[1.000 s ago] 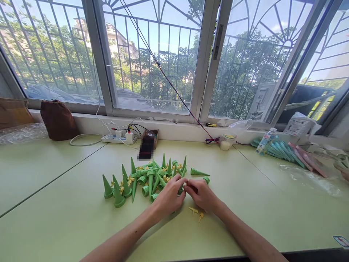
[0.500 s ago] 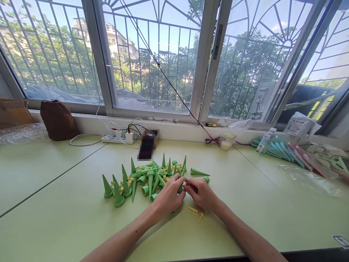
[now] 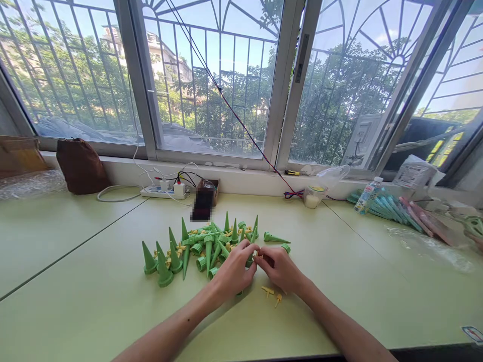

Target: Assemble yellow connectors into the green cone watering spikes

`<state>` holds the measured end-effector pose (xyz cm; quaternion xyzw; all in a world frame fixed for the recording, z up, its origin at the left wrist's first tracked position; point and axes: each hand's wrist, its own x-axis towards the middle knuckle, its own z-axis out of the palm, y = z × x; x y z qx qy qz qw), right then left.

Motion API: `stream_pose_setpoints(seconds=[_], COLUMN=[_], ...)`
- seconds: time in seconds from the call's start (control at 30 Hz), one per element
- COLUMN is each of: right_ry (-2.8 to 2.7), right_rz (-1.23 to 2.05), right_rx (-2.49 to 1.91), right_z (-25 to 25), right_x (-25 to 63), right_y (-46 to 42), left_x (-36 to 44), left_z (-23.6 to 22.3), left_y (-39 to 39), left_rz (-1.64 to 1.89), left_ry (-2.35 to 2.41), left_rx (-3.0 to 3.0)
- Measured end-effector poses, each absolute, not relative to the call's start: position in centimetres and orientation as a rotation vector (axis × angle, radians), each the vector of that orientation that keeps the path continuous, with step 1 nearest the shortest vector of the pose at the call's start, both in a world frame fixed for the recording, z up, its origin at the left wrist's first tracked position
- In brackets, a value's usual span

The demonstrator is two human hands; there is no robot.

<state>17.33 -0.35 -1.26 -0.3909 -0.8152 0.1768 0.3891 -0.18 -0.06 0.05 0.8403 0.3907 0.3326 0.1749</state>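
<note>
A pile of green plastic cone spikes (image 3: 204,246) mixed with small yellow fittings lies on the pale green table (image 3: 75,281). My left hand (image 3: 234,271) and my right hand (image 3: 279,269) meet at the pile's right edge, fingers curled and pinched together around a green cone spike (image 3: 250,258) held between them. Two loose yellow fittings (image 3: 272,294) lie on the table just below my right hand. One cone (image 3: 275,238) lies on its side beyond my hands.
A power strip (image 3: 162,191) with cables and a brown pouch (image 3: 81,166) sit by the window sill. A small jar (image 3: 313,196), a bottle (image 3: 368,195) and packets of teal and pink items (image 3: 400,207) lie at right. Another person's hand (image 3: 476,237) shows at the far right edge.
My hands have barely moved; the fingers shifted slightly on the held piece. The other person's hand at far right has moved a little.
</note>
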Motion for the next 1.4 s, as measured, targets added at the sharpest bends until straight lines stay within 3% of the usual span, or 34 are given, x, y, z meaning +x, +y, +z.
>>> stream_pose_setpoints(seconds=[1.4], right_ry=[-2.172], right_rz=[0.454], right_rx=[-1.043], right_z=[-1.17], right_x=[17.62], right_y=[-0.39], left_x=[-0.33], left_z=[0.53], left_y=[-0.29], left_rz=[0.767], left_ry=[1.118], left_rx=[2.487])
